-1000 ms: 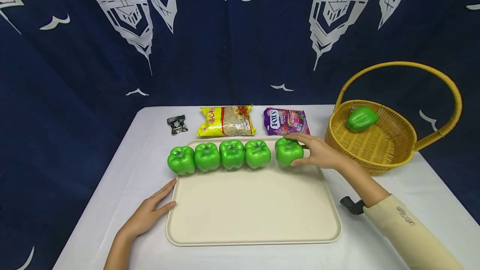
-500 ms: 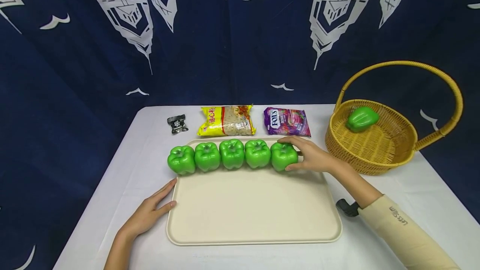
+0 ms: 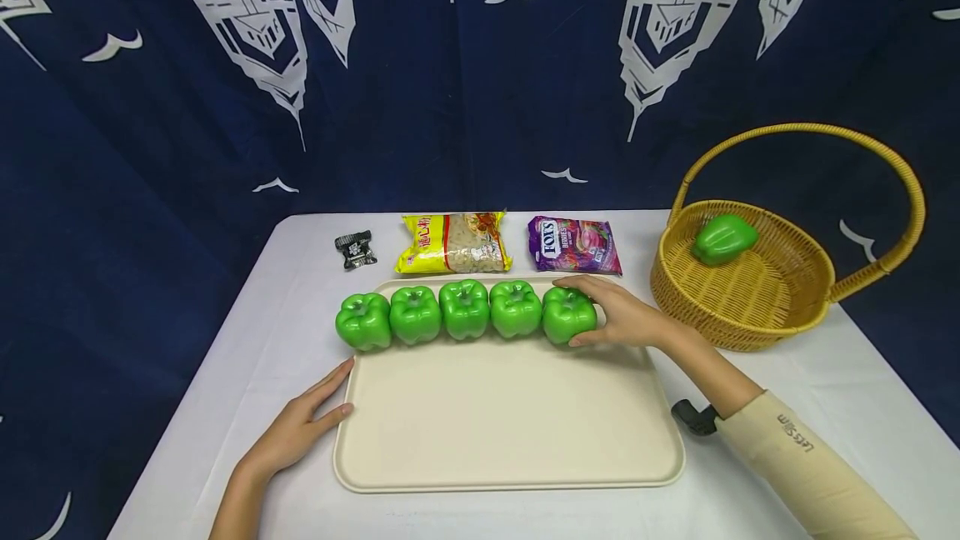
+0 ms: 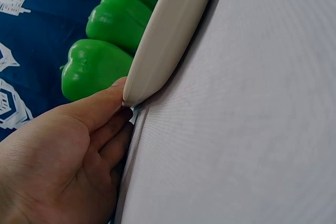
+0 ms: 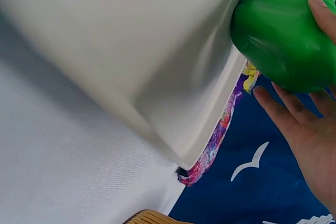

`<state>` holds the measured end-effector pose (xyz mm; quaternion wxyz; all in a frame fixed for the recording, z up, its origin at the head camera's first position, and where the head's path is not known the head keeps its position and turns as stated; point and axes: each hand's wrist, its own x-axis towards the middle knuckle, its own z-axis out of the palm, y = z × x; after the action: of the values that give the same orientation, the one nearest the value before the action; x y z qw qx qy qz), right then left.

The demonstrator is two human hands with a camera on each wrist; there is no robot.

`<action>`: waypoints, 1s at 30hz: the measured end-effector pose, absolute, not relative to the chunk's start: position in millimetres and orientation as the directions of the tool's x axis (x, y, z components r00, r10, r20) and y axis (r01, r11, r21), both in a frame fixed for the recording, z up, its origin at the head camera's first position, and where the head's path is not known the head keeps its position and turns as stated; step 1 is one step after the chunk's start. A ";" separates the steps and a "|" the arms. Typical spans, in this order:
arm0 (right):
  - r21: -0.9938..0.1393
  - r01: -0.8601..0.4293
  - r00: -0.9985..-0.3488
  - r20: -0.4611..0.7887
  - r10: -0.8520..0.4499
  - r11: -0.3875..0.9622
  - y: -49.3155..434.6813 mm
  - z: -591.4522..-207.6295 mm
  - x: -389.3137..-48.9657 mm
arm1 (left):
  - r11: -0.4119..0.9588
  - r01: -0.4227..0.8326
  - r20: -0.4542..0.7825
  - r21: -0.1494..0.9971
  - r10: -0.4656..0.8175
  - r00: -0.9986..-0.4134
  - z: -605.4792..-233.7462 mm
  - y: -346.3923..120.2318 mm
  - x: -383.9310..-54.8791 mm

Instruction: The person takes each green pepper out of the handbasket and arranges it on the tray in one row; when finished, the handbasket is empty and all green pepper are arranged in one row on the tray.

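A row of several green bell peppers (image 3: 465,311) stands along the back of a cream tray (image 3: 510,432). My right hand (image 3: 626,315) holds the rightmost bell pepper (image 3: 567,317), thumb on the near side and fingers on the far side. That pepper sits against its neighbour in the row. In the right wrist view the same pepper (image 5: 281,35) rests between my spread thumb and fingers. My left hand (image 3: 292,432) lies at the tray's left edge, fingers extended and touching the rim. The left wrist view shows this hand (image 4: 63,150) at the tray rim (image 4: 168,30) near the leftmost pepper (image 4: 94,69).
A wicker basket (image 3: 738,315) with a tall handle stands at the right, one green pepper (image 3: 724,239) inside. Behind the tray lie a small black packet (image 3: 355,249), a yellow food bag (image 3: 453,242) and a purple candy bag (image 3: 573,244).
My right hand has moved left with its bell pepper, closing the gap to the row. During the last half second it has barely moved. The left hand stays at the tray edge.
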<state>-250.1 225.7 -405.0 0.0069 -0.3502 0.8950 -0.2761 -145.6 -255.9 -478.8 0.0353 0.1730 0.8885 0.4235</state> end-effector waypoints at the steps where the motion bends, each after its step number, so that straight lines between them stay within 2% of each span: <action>1: -0.500 -0.622 -0.755 0.178 -0.631 0.603 225.6 -405.1 -250.0 | 0.581 0.278 0.084 0.765 0.337 -0.938 -478.7 -255.9 -145.6; 18: -0.501 -0.617 -0.758 0.170 -0.630 0.607 225.7 -403.9 -247.8 | 0.560 0.299 0.105 0.772 0.352 -0.930 -478.1 -255.2 -145.2; 25: -0.505 -0.607 -0.770 0.184 -0.611 0.614 237.1 -386.0 -242.5 | 0.565 0.296 0.102 0.770 0.350 -0.931 -479.7 -255.6 -145.9; 30: -0.482 -0.583 -0.800 0.198 -0.567 0.654 263.3 -364.2 -240.8 | 0.568 0.288 0.095 0.771 0.345 -0.934 -479.2 -255.8 -145.7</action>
<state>-240.8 263.3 -364.2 -0.0150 -0.3163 0.9092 -0.2703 -145.7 -255.8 -479.2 0.0331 0.1789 0.8848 0.4290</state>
